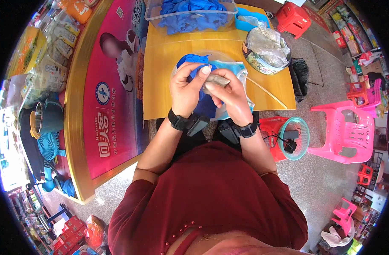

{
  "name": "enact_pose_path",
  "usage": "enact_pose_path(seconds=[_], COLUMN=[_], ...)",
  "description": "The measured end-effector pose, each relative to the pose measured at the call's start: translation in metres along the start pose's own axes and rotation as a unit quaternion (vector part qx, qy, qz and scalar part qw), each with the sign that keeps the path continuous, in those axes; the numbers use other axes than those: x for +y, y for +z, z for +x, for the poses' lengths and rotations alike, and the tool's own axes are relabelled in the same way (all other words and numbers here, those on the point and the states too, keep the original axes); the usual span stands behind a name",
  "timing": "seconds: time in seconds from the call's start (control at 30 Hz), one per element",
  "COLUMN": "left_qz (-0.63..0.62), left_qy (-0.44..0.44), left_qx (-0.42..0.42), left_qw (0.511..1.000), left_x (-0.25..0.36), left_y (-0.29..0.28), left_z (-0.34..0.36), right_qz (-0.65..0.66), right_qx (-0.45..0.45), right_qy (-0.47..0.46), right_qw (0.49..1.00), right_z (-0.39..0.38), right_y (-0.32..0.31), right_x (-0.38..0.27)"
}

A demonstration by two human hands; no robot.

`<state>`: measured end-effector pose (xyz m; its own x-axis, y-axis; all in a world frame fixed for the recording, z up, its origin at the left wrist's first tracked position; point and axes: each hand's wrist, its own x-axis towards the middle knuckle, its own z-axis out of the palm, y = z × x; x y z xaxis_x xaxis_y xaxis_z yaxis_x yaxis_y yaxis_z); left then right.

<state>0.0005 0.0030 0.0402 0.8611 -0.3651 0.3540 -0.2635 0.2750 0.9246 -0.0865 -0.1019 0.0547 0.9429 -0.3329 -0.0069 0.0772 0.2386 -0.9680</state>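
Observation:
Both hands meet over a pale round basin [177,68] on the yellow table. My left hand [186,87] is closed, thumb against the fingers, at a crumpled thin blue piece [195,59]. More blue material [207,108] hangs below the hands. My right hand [232,95] pinches a small greyish, shiny folded piece [218,80] between thumb and fingers, close to the left fingertips. Its exact kind cannot be made out. Beneath the right hand shows a light-blue and white item [230,66], partly hidden. Black straps with dark boxes circle both wrists.
A clear bin [192,27] of blue pieces stands at the table's far edge, beside a blue container [247,19]. A round tub [269,51] holds clear plastic bags. A thin stick [266,91] lies right. A pink chair [345,131] and green basket [294,138] stand right.

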Motion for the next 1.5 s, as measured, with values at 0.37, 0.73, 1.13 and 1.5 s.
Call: enact_pose_path(seconds=[0.37,0.73,1.13,1.5], left_qz=[0.016,-0.044,0.08,0.19], left_qy=[0.021,0.002,0.046,0.039], left_qx=[-0.032,-0.016,-0.014,-0.032], left_qw=[0.999,0.999,0.996,0.981], left_x=[0.004,0.005,0.0,0.0], left_y=[0.004,0.001,0.001,-0.004], left_z=[-0.001,0.002,0.001,-0.017], right_qz=[-0.127,-0.1,-0.109,-0.083], right_qx=[0.051,-0.034,0.065,0.095], right_qy=[-0.062,-0.122,-0.07,0.018], right_qw=[0.989,0.987,0.989,0.992], right_z=[0.001,0.001,0.006,0.006], right_y=[0.002,-0.005,-0.005,-0.009], right_x=[0.005,0.014,0.018,0.008])
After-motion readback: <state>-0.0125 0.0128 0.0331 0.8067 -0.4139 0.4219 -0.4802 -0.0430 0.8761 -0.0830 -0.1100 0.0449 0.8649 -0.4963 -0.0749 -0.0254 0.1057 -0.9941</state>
